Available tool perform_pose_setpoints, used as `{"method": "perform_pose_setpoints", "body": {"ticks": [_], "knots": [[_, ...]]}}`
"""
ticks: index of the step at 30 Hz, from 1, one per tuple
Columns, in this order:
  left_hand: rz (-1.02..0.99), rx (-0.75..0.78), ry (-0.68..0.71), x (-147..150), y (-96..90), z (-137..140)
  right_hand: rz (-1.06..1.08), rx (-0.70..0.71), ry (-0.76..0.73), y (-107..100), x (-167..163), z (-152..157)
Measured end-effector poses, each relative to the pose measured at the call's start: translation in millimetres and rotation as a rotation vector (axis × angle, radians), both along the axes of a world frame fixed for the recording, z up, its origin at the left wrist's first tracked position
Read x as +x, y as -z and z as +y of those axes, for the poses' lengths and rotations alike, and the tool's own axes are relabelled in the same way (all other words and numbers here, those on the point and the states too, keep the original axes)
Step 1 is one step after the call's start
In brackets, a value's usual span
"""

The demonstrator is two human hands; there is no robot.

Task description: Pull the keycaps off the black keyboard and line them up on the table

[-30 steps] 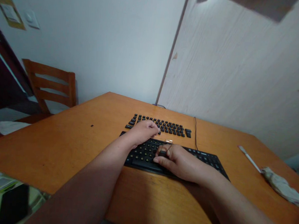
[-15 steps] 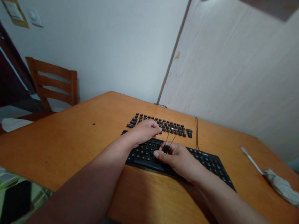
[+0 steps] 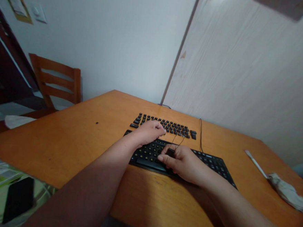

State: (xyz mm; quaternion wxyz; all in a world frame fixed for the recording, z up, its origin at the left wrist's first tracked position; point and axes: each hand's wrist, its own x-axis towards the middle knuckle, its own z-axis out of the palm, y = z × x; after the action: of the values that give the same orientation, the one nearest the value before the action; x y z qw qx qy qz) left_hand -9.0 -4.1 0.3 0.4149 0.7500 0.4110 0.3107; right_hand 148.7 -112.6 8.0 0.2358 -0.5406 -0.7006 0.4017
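A black keyboard [image 3: 216, 166] lies on the wooden table, many of its switches bare on the left part. Behind it, loose black keycaps [image 3: 175, 127] are laid out in rows. My right hand [image 3: 180, 160] is closed round the black handle of a wire keycap puller [image 3: 171, 152], above the middle of the keyboard. The puller's two thin wires point up and away from me, towards the keycaps. My left hand [image 3: 151, 130] is closed in a pinch at the near edge of the keycap rows. What sits between its fingertips is too small to make out.
A dark cable [image 3: 201, 134] runs from the keyboard to the wall. On the right lie a white-handled brush [image 3: 256, 164] and a crumpled cloth [image 3: 288, 194]. One small dark piece [image 3: 97, 123] lies on the left. A wooden chair [image 3: 57, 82] stands beyond the table's left edge.
The keycap puller has tilted to the right in my right hand, its handle now more hidden by the fingers. My left hand stays pinched near the keycaps. The view has shifted slightly.
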Motion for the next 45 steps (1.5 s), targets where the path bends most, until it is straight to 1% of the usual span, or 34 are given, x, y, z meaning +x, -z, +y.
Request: {"method": "perform_pose_setpoints", "body": {"ticks": [4, 9, 11, 15, 18, 20, 26, 34, 36, 38, 41, 43, 45], "knots": [[0.014, 0.012, -0.007, -0.4, -0.1, 0.0, -0.046, -0.031, -0.064, -3.7, 3.2, 4.2], [0.018, 0.026, 0.006, -0.7, -0.5, -0.7, 0.055, -0.148, -0.046, 0.6, 11.4, 12.3], [0.031, 0.042, 0.006, -0.8, -1.3, -1.3, 0.077, -0.159, -0.072, 0.0, 13.6, 12.5], [0.043, 0.05, 0.014, -1.1, -2.6, -1.8, 0.075, -0.07, -0.144, -7.9, 13.7, 9.3], [0.046, 0.046, 0.018, -1.3, -2.4, -1.3, 0.056, 0.025, -0.143, -13.1, 13.3, 8.3], [0.047, 0.046, 0.017, -1.3, -2.0, -0.8, 0.015, 0.064, -0.148, -14.3, 13.5, 8.3], [0.041, 0.061, 0.017, -0.9, -0.1, 0.1, -0.053, 0.096, -0.175, -12.9, 11.4, 4.7], [0.062, 0.067, 0.021, -1.1, 0.1, -0.7, -0.153, 0.195, -0.213, -11.1, 6.3, 4.5], [0.066, 0.075, 0.02, -1.3, -1.0, -1.3, -0.147, 0.184, -0.218, -8.8, 6.4, 5.1], [0.067, 0.084, 0.018, -1.4, -2.4, -2.0, -0.119, 0.134, -0.207, -5.0, 6.8, 5.4], [0.07, 0.088, 0.02, -1.7, -3.8, -2.8, -0.066, 0.054, -0.139, 0.8, 7.6, 5.2], [0.073, 0.085, 0.018, -1.7, -4.1, -3.2, -0.048, 0.036, -0.1, 2.7, 7.9, 4.8], [0.067, 0.08, 0.014, -1.7, -4.0, -3.5, -0.046, 0.035, -0.092, 2.9, 7.9, 4.3]]}}
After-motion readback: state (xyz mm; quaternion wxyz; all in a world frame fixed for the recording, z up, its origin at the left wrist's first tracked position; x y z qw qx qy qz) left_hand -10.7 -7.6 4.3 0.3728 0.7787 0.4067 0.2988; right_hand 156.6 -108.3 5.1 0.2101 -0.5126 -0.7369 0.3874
